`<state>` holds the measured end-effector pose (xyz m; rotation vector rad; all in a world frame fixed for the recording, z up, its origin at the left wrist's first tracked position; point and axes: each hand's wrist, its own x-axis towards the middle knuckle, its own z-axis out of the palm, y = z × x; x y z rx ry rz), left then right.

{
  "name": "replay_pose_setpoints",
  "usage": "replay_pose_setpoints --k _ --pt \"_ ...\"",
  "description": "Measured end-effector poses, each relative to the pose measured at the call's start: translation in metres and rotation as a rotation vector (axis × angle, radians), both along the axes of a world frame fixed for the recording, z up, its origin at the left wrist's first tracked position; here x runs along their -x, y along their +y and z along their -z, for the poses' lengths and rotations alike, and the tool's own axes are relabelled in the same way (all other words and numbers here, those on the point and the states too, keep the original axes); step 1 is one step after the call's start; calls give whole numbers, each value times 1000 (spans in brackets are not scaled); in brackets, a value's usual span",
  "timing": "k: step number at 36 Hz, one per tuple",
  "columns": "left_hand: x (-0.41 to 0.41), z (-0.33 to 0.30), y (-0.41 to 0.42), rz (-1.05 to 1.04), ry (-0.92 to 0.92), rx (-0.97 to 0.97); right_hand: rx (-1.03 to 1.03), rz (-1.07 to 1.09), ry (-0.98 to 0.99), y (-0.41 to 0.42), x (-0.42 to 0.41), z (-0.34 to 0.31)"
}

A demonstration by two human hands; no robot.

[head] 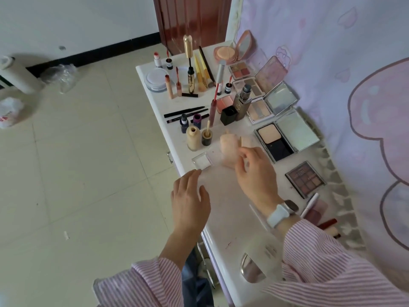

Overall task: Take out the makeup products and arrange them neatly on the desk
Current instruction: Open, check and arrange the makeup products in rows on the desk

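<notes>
Many makeup products stand in rows on the white desk. My right hand reaches over the middle of the desk, its curled fingers pinching a blurred peach sponge. My left hand hovers at the desk's left edge with relaxed fingers and holds nothing. Its fingertips are just short of a small clear case. Behind the sponge stand a beige foundation bottle and a small dark jar with an applicator. An open powder compact lies to the right.
A brown eyeshadow palette, lipsticks and a tube lie near the pink curtain. Lip glosses, pencils, brushes and open palettes fill the far end. A shiny clear lid lies near me. Tiled floor with plastic bags is on the left.
</notes>
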<state>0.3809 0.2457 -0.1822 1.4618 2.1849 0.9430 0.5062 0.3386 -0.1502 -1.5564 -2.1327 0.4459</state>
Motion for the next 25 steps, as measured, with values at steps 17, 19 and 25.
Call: replay_pose_setpoints --k 17,19,25 --pt "-41 26 -26 307 335 195 391 235 -529 17 -131 14" --pt "-40 24 -26 310 313 196 373 253 -469 15 -130 10" --pt "-45 3 -18 147 -133 69 152 140 -42 -5 -121 -17"
